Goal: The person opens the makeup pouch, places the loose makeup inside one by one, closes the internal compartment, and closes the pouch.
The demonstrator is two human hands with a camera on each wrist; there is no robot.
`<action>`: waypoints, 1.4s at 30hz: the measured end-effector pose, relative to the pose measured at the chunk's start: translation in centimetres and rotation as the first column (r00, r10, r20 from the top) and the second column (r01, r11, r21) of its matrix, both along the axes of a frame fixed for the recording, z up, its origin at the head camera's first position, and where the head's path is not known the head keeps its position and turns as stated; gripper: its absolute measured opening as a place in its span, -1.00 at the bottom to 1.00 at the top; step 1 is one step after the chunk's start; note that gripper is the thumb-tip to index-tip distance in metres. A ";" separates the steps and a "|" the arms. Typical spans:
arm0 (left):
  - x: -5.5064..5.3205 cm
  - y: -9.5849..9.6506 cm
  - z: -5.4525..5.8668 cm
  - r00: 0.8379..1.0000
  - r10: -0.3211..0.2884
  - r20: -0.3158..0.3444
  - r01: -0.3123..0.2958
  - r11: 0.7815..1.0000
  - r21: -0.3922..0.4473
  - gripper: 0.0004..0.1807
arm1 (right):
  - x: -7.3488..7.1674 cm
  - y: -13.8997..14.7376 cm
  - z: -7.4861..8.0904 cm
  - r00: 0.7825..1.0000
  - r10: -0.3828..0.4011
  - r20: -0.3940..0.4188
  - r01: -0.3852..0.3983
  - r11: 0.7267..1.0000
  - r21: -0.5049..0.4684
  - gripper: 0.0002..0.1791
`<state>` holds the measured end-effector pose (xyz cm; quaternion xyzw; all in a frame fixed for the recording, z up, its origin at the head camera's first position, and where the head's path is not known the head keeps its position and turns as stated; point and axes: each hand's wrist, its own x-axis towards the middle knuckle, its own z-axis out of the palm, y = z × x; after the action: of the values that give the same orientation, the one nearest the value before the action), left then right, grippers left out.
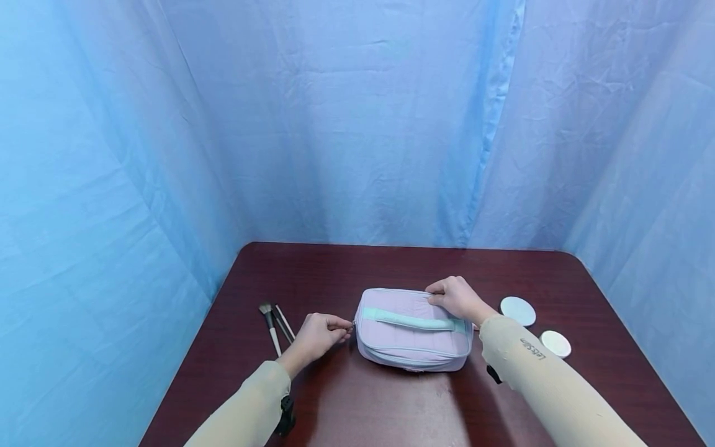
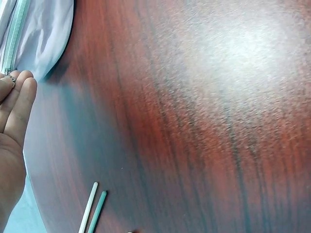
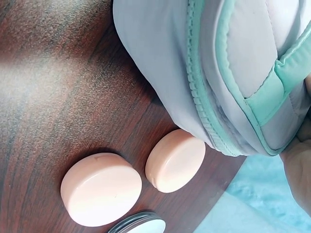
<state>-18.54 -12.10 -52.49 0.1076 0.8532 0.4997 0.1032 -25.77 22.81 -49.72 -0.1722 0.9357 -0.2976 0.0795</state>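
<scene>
A lilac cosmetic bag [image 1: 413, 347] with a mint carry handle [image 1: 416, 321] lies on the table, its lid down. At its left end my left hand [image 1: 318, 338] pinches a small metal zipper pull [image 2: 10, 77] between thumb and fingers. Mint zipper teeth [image 2: 15, 39] run up from that pull in the left wrist view. My right hand [image 1: 459, 299] grips the bag's far right top edge, thumb on the lid. Only part of the right hand [image 3: 299, 165] shows in the right wrist view, beside the handle's end.
Several makeup brushes [image 1: 272, 326] lie left of my left hand. Right of the bag are two round pale cases [image 1: 517, 310], pinkish in the right wrist view, and a dark-edged disc [image 3: 141, 225]. Blue curtains [image 1: 346, 124] surround the dark red-brown table [image 1: 313, 267].
</scene>
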 end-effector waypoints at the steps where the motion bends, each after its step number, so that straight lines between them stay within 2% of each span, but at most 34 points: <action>1: 0.1 0.0 0.0 1.000 -0.003 -0.006 0.003 1.000 -0.007 -0.81 | 0.0 0.0 0.0 1.000 0.000 0.001 0.000 1.000 0.002 -0.71; 13: 2.1 0.7 -0.8 0.993 -0.060 -0.103 0.056 0.998 -0.042 -0.82 | 0.0 0.1 -0.2 0.999 -0.033 0.003 0.033 0.999 0.002 -0.72; 22: 3.5 1.6 -0.8 0.995 -0.067 -0.070 0.066 0.998 -0.010 -0.84 | 0.1 0.0 -0.2 0.999 -0.044 0.003 0.043 0.999 0.014 -0.70; 32: 4.6 2.8 -0.9 0.992 -0.099 -0.083 0.102 0.994 0.037 -0.83 | 0.0 0.0 -0.6 0.999 -0.044 -0.024 0.045 0.999 0.011 -0.73; 36: 4.9 3.3 -0.9 0.988 -0.112 -0.103 0.114 0.993 0.011 -0.82 | 0.1 0.0 -0.5 0.999 -0.046 -0.026 0.047 0.999 0.012 -0.73; 42: 5.4 4.1 -0.8 0.975 -0.127 -0.181 0.119 0.991 -0.052 -0.81 | 0.1 0.0 -0.5 0.998 -0.048 -0.040 0.048 0.999 0.017 -0.74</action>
<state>-13.16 -7.99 -53.26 0.2038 0.8608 0.4628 0.0571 -25.66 22.79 -50.18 -0.1548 0.9435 -0.2877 0.0553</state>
